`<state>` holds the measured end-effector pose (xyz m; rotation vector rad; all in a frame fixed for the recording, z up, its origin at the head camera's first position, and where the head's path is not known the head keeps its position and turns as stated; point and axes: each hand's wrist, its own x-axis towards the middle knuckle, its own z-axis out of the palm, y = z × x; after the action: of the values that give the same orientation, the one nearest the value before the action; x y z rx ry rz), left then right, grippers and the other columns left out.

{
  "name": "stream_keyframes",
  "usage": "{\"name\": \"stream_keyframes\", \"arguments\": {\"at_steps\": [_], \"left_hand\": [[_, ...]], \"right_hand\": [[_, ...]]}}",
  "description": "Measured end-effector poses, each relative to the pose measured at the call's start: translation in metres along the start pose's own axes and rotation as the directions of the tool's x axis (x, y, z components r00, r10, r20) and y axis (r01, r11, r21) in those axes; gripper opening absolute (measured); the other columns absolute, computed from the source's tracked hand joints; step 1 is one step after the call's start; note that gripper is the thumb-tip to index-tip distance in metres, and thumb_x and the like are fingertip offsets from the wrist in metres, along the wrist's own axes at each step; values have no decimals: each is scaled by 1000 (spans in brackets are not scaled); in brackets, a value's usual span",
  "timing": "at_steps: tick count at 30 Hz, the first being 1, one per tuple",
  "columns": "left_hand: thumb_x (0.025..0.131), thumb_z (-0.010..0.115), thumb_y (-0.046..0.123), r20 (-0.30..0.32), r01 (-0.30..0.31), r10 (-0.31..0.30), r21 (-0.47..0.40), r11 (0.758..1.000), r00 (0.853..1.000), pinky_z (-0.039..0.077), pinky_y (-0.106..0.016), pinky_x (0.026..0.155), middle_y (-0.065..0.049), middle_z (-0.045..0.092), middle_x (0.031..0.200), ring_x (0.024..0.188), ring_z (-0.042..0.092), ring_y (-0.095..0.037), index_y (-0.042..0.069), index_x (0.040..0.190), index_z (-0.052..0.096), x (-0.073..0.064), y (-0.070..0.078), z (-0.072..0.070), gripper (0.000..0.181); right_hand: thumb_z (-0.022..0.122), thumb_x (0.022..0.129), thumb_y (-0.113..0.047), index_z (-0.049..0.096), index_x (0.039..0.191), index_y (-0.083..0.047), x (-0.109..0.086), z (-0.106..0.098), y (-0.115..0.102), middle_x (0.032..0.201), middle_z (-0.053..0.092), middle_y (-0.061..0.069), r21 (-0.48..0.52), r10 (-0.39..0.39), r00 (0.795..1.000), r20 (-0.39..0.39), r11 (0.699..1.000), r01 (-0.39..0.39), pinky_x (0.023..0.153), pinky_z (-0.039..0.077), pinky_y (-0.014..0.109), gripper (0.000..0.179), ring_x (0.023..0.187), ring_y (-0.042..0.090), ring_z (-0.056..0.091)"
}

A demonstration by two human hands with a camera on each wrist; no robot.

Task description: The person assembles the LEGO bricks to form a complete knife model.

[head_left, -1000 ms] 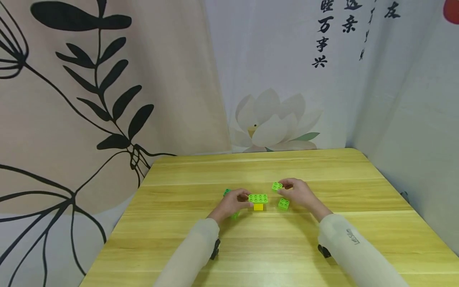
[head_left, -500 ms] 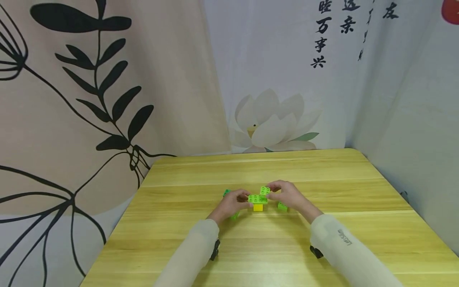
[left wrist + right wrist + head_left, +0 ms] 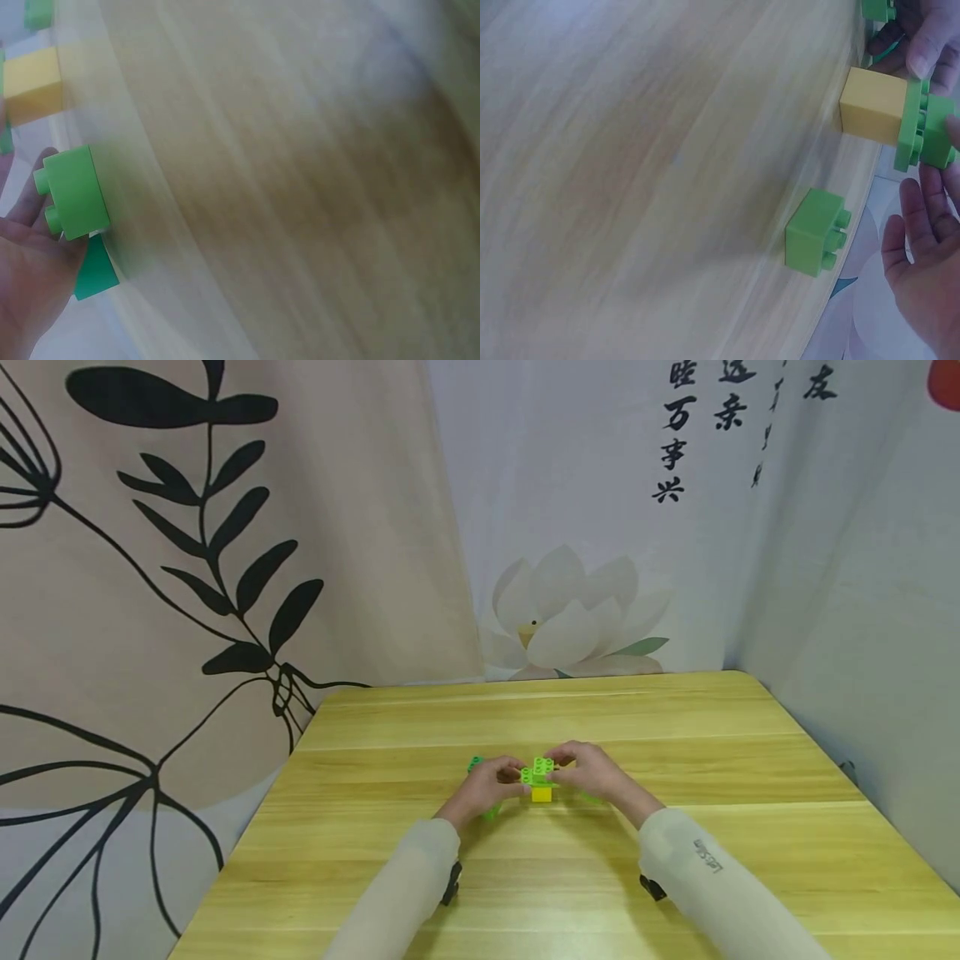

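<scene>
A yellow block (image 3: 541, 794) stands on the table under a flat light-green building plate (image 3: 910, 127). On the plate's studs sits a small light-green brick (image 3: 543, 768), which my right hand (image 3: 588, 775) pinches between thumb and fingers. My left hand (image 3: 487, 787) grips the plate's left end, its thumb (image 3: 924, 54) against the plate in the right wrist view. Near the left hand are a light-green brick (image 3: 77, 193) and a dark-green one (image 3: 96, 270), both partly covered by that hand in the head view.
Another light-green brick (image 3: 810, 232) rests on the wooden table (image 3: 480, 893) below my right hand, mostly hidden by it in the head view. A printed curtain (image 3: 375, 527) hangs behind the table's far edge.
My right hand has carried the small light-green brick leftward and down onto the plate. The left hand has stayed at the plate's left end.
</scene>
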<state>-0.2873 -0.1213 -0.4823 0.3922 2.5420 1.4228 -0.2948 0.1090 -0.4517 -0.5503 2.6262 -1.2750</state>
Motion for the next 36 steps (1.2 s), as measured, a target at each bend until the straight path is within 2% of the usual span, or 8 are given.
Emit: {"name": "stream_keyframes", "arguments": {"at_steps": [11,17,28,36], "left_hand": [[90,75,30,4,0,0,-14,1000,1000,49,-45,96,-5,64,116,111,59,-25,14,124,64,0,0,0,39],[91,74,31,9,1,-1,-13,1000,1000,49,-46,97,-5,64,117,112,59,-25,14,126,64,0,-1,0,40],[91,74,32,9,20,-19,-10,1000,1000,49,-45,96,-4,65,117,111,60,-24,14,128,63,0,-1,0,43],[92,73,31,7,9,-9,-34,999,1000,49,-47,96,-5,65,115,111,60,-25,14,128,63,1,-1,2,41]], "right_hand": [[75,90,-21,69,120,-12,5,3,0,110,63,-1,-49,-24,999,27,998,25,89,50,46,32,106,23,57],[76,90,-23,70,119,-13,6,4,-1,109,62,-2,-66,-12,1000,27,998,14,89,49,45,32,105,22,56],[72,93,-25,69,121,-12,10,1,-3,107,63,-3,-131,-39,998,53,990,46,87,51,43,31,98,16,57],[72,93,-25,70,120,-12,9,-1,-6,106,63,-1,-187,-54,997,59,980,65,88,51,45,30,100,20,59]]}}
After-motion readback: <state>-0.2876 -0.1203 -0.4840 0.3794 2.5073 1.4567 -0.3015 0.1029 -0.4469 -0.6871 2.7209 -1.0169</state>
